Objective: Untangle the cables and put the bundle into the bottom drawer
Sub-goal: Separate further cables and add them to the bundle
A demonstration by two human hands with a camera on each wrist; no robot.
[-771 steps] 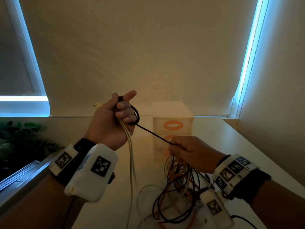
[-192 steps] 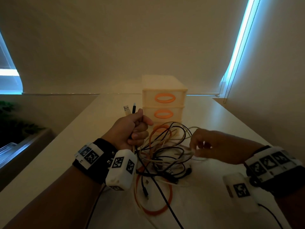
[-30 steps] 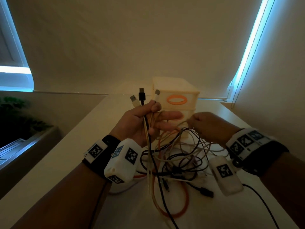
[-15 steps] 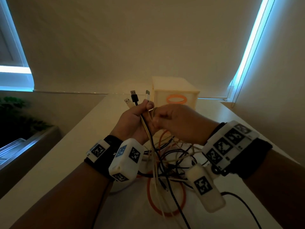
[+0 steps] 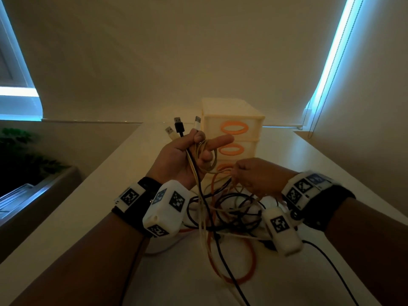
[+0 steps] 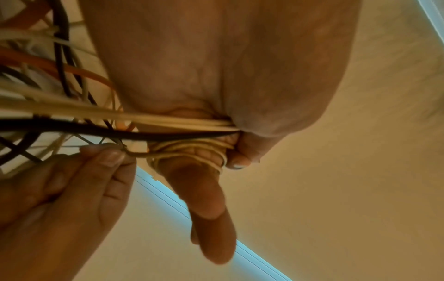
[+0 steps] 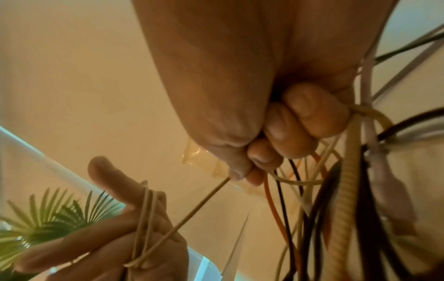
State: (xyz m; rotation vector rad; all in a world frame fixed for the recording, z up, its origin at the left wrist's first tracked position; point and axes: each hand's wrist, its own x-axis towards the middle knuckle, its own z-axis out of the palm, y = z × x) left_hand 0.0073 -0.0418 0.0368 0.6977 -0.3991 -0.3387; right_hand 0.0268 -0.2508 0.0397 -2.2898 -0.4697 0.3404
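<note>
- Cream cable (image 5: 204, 154) is wound in several turns round the left hand (image 5: 183, 161), whose index finger points straight out while the lower fingers and thumb curl to pin the cable ends; three plugs (image 5: 180, 128) stick up above the fist.
- Its grip also clamps a black cable (image 5: 199, 184) and pale strands that hang down into the tangle (image 5: 231, 210) lying on the table (image 5: 92, 202), just in front of the drawer unit (image 5: 234, 122).
- The right hand (image 5: 257, 176) pinches the cream strand taut between thumb and fingertips, its other fingers curled shut, just beside the left.
- The step in hand looks like coiling one freed cable, so each turn should be laid flat beside the last; crossed turns would probably re-knot.
- Light, even tension is best: pulling hard would likely drag the orange loop (image 5: 245, 277) and the black cables up with it.
- The left thumb ought to stay firm on the plugs, or the sorted ends may slip back into the heap.
- All three drawers appear closed; the bottom one is half hidden behind the hands, and one hand will have to come free to open it.
</note>
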